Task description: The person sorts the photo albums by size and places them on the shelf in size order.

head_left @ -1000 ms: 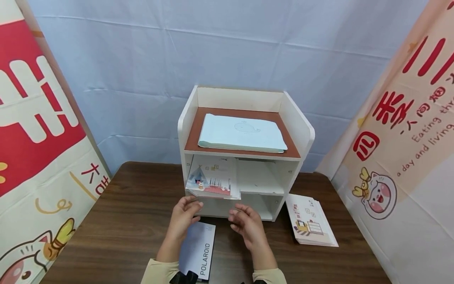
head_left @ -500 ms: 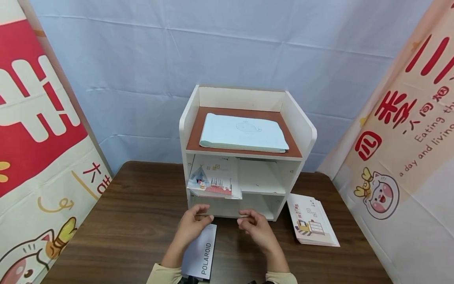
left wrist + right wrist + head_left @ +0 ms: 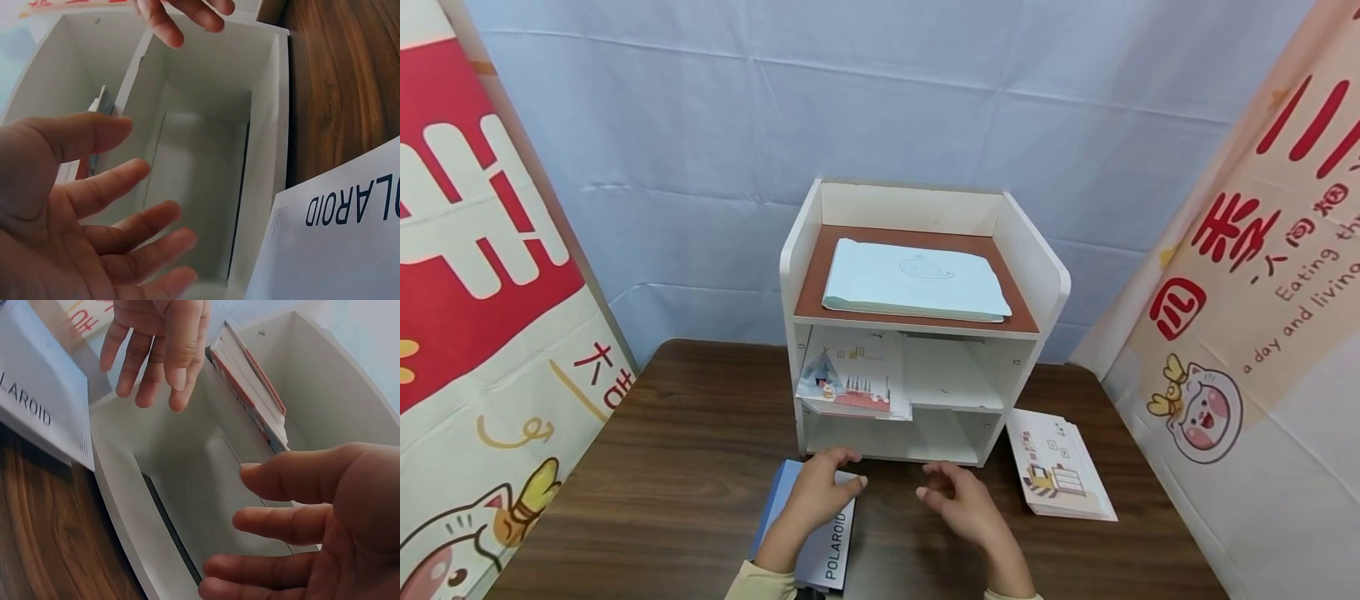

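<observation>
My left hand (image 3: 820,493) hovers over the white POLAROID book (image 3: 829,546), its fingers extended and holding nothing. A blue cover edge (image 3: 772,510) shows to the left of that book. To the right, my right hand (image 3: 967,507) hangs above the wooden table with its fingers loosely spread. Both hands are in front of a small white shelf unit (image 3: 1015,375). In the left wrist view the bottom compartment (image 3: 197,181) lies beyond the left fingers, with nothing seen in it. The middle compartment holds illustrated booklets (image 3: 853,375) on its left side, slightly overhanging the front.
On the brown top board lies a pale sketchbook (image 3: 917,283) with a whale drawing. A stack of illustrated booklets (image 3: 1060,467) rests on the wooden table (image 3: 685,467) right of the shelf. Blue cloth (image 3: 662,167) hangs behind, with printed banners at both sides.
Both hands have drawn back from the shelf toward the person and a little to the right. The bottom compartment and the blue cover edge now show more. The booklets stay in place.
</observation>
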`<act>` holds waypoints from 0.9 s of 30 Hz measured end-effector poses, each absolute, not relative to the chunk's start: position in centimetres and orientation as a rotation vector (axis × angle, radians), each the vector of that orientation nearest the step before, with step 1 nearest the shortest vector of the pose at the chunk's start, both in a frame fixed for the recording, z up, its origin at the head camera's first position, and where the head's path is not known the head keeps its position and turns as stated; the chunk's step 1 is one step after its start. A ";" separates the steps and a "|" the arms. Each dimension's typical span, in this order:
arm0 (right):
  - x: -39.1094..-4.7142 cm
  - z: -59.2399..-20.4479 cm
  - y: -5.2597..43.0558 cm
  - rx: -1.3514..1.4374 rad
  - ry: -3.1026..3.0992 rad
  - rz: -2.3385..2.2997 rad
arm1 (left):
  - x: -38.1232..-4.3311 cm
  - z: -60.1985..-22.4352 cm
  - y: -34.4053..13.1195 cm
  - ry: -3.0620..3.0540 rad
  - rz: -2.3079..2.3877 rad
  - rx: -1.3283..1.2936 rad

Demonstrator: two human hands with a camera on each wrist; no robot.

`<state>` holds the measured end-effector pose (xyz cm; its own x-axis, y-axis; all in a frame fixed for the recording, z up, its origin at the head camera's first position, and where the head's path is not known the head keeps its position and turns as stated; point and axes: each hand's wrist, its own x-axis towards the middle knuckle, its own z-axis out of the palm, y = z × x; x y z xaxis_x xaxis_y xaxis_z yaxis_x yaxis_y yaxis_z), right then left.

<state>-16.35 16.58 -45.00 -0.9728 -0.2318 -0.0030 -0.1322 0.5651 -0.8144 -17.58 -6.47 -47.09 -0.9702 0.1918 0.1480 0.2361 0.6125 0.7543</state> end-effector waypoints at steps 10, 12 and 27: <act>-15.9 -45.7 18.7 -0.493 2.773 -1.014 | -17.2 -47.3 -5.1 -2.934 -1.002 -0.509; -16.0 -45.9 19.2 -0.492 2.777 -0.986 | -17.1 -47.2 -4.9 -2.973 -0.981 -0.544; -16.4 -46.5 21.4 -0.325 2.950 -0.762 | -17.2 -48.7 -1.9 -2.941 -0.576 -0.662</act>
